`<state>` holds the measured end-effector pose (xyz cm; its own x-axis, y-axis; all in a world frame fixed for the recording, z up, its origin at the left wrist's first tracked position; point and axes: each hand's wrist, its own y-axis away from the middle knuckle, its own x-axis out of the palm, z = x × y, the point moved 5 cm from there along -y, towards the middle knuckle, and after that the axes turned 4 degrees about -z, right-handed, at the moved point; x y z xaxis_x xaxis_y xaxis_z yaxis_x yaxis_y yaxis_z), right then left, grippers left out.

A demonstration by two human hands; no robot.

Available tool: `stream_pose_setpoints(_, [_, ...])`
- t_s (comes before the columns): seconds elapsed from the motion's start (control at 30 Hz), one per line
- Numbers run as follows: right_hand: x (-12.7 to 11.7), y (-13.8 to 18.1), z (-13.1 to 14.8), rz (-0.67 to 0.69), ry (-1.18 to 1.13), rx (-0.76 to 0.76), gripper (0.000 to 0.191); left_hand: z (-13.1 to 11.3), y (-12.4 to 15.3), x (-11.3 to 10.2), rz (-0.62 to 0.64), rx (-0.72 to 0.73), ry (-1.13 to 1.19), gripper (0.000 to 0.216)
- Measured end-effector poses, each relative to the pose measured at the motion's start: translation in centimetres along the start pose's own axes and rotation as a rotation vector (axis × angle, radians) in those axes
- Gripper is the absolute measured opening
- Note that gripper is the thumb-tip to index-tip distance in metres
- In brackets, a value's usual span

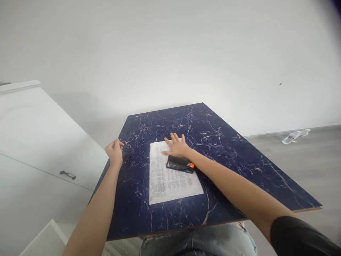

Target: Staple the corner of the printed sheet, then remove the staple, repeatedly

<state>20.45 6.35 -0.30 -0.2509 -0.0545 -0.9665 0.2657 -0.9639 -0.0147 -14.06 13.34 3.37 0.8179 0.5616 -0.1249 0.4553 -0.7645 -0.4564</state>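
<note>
A printed sheet of paper (158, 177) lies flat on the dark blue marbled table (223, 149). On the paper rests a black stapler (179, 164) with an orange end pointing right. My right hand (177, 146) is spread flat over the paper's upper right part, just beyond the stapler, and holds nothing. At the table's left edge, my left hand (115, 151) is closed with its fingers curled in. Whatever may be inside those fingers is hidden or too small to name.
A white cabinet (45, 138) with a dark handle (68, 175) stands left of the table. Behind is a white wall (170, 53). On the floor at the right lies a clear plastic bottle (295, 136). My jeans (202, 240) show below the table's near edge.
</note>
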Motion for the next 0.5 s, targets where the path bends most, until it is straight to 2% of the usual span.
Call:
stream_pose_setpoints(0.13, [2.1,-4.6,7.9,-0.025,-0.040,-0.122,0.105,1.4,-0.6,-0.5,-0.094,-0.057,0.039,0.035])
stream_pose_setpoints(0.2, [2.7,-6.0,10.9,-0.068,-0.047,-0.203,0.101,1.9,-0.7,-0.4,-0.105,-0.069,0.055,0.035])
stream_pose_setpoints(0.27, [3.0,-6.5,13.2,-0.108,-0.032,-0.362,0.087,2.3,-0.7,-0.3,-0.105,-0.075,0.063,0.036])
stream_pose_setpoints(0.33, [3.5,-6.2,14.4,-0.051,-0.019,-0.559,0.066,2.5,-0.7,-0.2,-0.104,-0.075,0.060,0.037])
stream_pose_setpoints(0.4, [4.2,-5.4,14.3,0.060,-0.028,-0.689,0.061,2.6,-0.7,-0.2,-0.100,-0.069,0.045,0.037])
stream_pose_setpoints(0.5, [4.3,-4.1,12.3,0.085,-0.080,-0.718,0.062,2.5,-0.6,-0.1,-0.079,-0.048,0.012,0.038])
